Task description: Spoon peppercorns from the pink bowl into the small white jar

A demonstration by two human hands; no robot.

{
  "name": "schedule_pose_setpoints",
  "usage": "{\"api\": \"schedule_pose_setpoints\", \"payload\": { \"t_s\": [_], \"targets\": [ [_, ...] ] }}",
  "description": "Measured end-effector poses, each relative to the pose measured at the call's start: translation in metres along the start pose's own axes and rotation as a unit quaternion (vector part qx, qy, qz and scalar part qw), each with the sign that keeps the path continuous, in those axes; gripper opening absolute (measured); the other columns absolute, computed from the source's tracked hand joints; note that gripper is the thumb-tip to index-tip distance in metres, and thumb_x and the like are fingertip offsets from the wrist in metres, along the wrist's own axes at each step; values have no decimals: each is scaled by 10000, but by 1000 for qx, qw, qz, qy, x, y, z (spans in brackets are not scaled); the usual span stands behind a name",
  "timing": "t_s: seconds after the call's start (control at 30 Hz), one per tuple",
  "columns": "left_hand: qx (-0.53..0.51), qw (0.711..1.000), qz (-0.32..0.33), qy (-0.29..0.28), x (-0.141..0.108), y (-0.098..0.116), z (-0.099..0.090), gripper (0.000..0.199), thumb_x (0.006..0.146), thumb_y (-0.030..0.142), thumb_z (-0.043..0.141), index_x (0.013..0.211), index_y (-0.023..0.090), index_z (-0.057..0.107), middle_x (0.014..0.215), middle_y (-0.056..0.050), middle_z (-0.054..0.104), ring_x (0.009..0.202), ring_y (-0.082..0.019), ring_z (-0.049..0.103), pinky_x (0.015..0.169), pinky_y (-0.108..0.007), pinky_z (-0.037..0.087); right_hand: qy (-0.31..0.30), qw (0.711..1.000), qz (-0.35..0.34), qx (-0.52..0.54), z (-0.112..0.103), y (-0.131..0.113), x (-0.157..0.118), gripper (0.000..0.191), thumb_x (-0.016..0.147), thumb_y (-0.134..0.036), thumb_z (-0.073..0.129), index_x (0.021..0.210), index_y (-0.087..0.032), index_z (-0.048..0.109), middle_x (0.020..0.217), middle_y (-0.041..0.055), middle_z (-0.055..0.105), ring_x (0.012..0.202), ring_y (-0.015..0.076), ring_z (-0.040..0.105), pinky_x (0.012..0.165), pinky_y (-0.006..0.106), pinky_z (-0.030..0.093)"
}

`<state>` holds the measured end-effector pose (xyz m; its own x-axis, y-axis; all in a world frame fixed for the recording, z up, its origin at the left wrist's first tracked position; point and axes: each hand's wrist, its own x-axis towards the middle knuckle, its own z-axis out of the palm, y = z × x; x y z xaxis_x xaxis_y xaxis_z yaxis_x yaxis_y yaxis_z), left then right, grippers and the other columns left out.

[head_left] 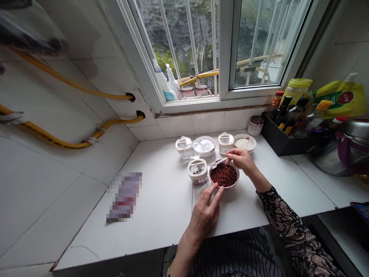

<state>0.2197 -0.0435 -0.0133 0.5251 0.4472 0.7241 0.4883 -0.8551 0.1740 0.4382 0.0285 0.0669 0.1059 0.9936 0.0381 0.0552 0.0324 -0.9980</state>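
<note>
A small bowl (224, 187) full of dark red peppercorns (223, 175) stands on the white counter. My right hand (240, 159) pinches the handle of a small white spoon (218, 163), which lies across the bowl's far left edge. Two outstretched fingertips of my left hand (205, 209) touch the near rim; its thumb is hidden. Close to the bowl's left stands a clear seasoning jar (197, 171) with a white-framed lid, a few dark bits showing inside. Behind are two similar jars, a left one (183, 147) and a right one (225, 143).
At the back are a bowl of white grains (204, 146), a bowl of off-white powder (245, 142) and a lidded jar (255, 125). On the right, a black box (288, 141) holds bottles beside a metal pot (328, 154). A blurred purple packet (125, 197) lies left.
</note>
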Motion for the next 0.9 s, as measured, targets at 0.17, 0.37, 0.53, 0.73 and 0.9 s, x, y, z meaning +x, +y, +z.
{"api": "schedule_pose_setpoints", "payload": {
  "t_s": [0.17, 0.37, 0.53, 0.73, 0.9],
  "targets": [
    [7, 1000, 4, 1, -1, -1, 2, 726, 890, -21, 415, 1580, 186, 329, 1325, -177, 600, 1250, -267, 593, 984, -420, 582, 56, 980, -182, -56, 30, 4, -15, 264, 873, -445, 603, 907, -199, 690, 748, 66, 751, 635, 188, 669, 636, 315, 552],
    [7, 1000, 6, 2, -2, -2, 3, 729, 890, -24, 405, 1583, 187, 323, 1339, -176, 595, 1256, -259, 588, 980, -406, 579, 7, 929, -305, -210, 31, 0, -26, 224, 950, -346, 536, 895, -215, 709, 791, 69, 747, 719, 205, 693, 725, 324, 544],
    [3, 1000, 2, -5, -2, -1, 2, 725, 891, -26, 407, 1581, 180, 330, 1337, -175, 594, 1276, -259, 576, 1009, -407, 565, 48, 933, -259, -245, 0, -6, -15, 201, 921, -268, 520, 820, -200, 680, 626, 24, 648, 572, 175, 591, 619, 299, 468],
    [2, 1000, 1, 1, -1, -1, 1, 724, 893, -27, 425, 1578, 186, 333, 1337, -180, 590, 1259, -265, 586, 993, -416, 578, 0, 928, -188, -322, 0, 4, -9, 177, 875, -179, 542, 757, -206, 671, 658, 22, 677, 602, 165, 592, 629, 277, 421],
    [2, 1000, 1, -4, -1, -1, 1, 742, 892, -26, 420, 1588, 204, 309, 1339, -176, 595, 1260, -268, 593, 985, -419, 585, 7, 957, -131, -260, 3, 9, -6, 190, 856, -169, 535, 717, -206, 658, 559, -8, 645, 561, 160, 594, 632, 277, 443]
  ]
}}
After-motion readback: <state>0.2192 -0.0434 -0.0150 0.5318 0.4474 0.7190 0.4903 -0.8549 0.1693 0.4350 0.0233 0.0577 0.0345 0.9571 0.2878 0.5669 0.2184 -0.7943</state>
